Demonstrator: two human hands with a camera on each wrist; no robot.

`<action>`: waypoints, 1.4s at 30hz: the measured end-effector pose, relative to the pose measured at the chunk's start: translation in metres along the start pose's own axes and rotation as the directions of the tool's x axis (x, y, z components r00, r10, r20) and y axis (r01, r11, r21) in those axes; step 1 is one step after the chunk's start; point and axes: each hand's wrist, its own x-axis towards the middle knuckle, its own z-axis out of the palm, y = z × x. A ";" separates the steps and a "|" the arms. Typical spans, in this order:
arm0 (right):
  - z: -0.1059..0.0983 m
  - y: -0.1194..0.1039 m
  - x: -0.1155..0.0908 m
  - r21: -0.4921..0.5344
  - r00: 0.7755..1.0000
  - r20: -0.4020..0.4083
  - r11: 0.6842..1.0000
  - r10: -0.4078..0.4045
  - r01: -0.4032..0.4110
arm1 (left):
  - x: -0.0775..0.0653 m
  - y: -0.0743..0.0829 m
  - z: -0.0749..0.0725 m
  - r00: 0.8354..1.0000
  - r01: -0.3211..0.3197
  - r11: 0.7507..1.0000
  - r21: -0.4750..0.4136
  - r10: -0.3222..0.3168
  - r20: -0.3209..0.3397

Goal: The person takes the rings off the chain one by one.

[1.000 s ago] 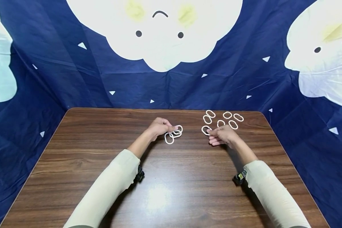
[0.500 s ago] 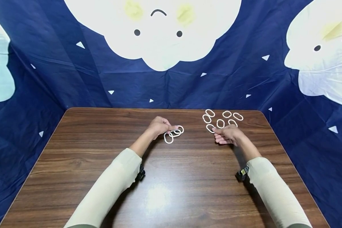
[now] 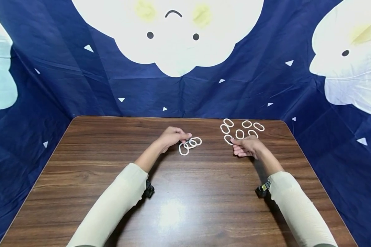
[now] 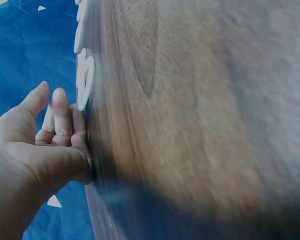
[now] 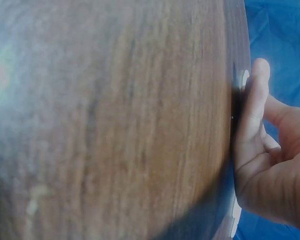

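Note:
Three white oval rings [image 3: 179, 149] lie overlapping in a short chain on the brown table [image 3: 185, 178], near its far side. My left hand [image 3: 172, 138] is just above and left of this chain, its thumb and fingers parted with nothing between them. In the left wrist view, the chain's white rings [image 4: 89, 82] show just beyond the fingertips of that hand [image 4: 32, 142]. To the right, my right hand [image 3: 248, 145] pinches the right edge of a single white oval ring [image 3: 225, 139] with thumb and forefinger. The right wrist view shows this hand [image 5: 265, 155] low along the tabletop, hiding most of the ring.
Several more white oval rings [image 3: 236, 134] are scattered beyond the right hand, close to the table's far edge. A dark blue cloth [image 3: 136, 85] with white clouds hangs behind the table and down both sides.
My left hand has let go of the chain and drawn slightly left; the chain's end ring has shifted right. My right hand moved right with its ring, then stayed still.

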 end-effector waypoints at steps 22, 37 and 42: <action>0.037 -0.011 -0.002 -0.230 0.975 0.173 0.957 -0.140 0.178 | -0.026 0.004 0.002 0.998 0.004 0.996 0.088 0.002 -0.067; 0.089 -0.028 0.014 -0.131 0.951 0.170 0.950 -0.259 0.282 | -0.035 0.000 0.018 0.995 -0.024 0.976 0.216 0.044 -0.091; 0.100 -0.033 0.019 -0.141 0.940 0.175 0.937 -0.294 0.319 | -0.036 0.002 0.023 0.992 -0.015 0.961 0.277 0.049 -0.116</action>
